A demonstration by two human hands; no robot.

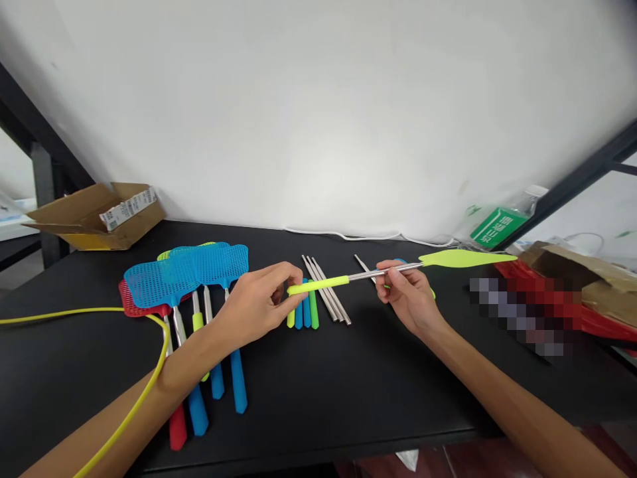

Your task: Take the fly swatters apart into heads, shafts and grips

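Observation:
A yellow-green fly swatter [326,284] is held level across both hands, its head seen almost edge-on at the right. My left hand [256,302] is closed at the end of its handle grip, thumb and forefinger around it. With thumb and fingers, my right hand [411,299] pinches the metal rod nearer the head. Beneath the swatter lie several loose grips [306,312] in yellow-green, blue and green, beside several bare metal rods [328,295]. Another rod [363,265] lies behind, partly hidden by my right hand. Assembled fly swatters [162,282], mostly blue, overlap by my left forearm.
An opened cardboard box [119,222] stands at the back left. A yellow cord [166,338] crosses my left forearm. A white cable [343,236] runs along the wall. At the right are a green-labelled bottle [502,222], a cardboard box [610,292] with red wrapping, and a pixelated area.

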